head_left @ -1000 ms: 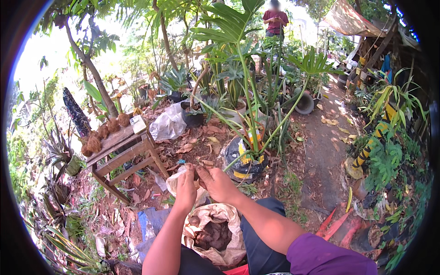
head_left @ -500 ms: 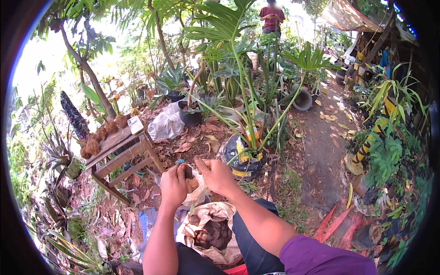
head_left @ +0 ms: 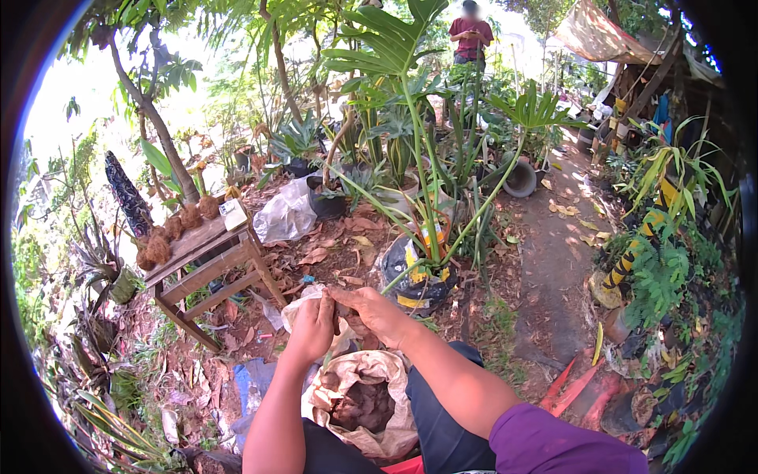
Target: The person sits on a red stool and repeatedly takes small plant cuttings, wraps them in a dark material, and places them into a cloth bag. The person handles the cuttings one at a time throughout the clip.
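My left hand (head_left: 314, 325) and my right hand (head_left: 373, 314) meet in front of me, fingers curled and pressed together. Between them sits a dark brown clump (head_left: 339, 313), mostly covered by the fingers; it looks like moist soil. Below, between my knees, stands an open pale sack (head_left: 399, 371) with its rim rolled down. Dark soil (head_left: 363, 407) fills the sack. A whitish plastic bag (head_left: 344, 343) lies just behind the sack, partly hidden by my hands.
A wooden bench (head_left: 207, 268) at the left carries several brown fibre balls (head_left: 174, 228). A large split-leaf plant grows from a black bag (head_left: 414, 276) ahead. A dirt path (head_left: 557, 276) runs along the right. Far off stands a person (head_left: 470, 35) in a dark red shirt.
My hands, a little apart before with the dark clump in the left, have come together around it and moved slightly lower. The right fingertips now touch the left hand.
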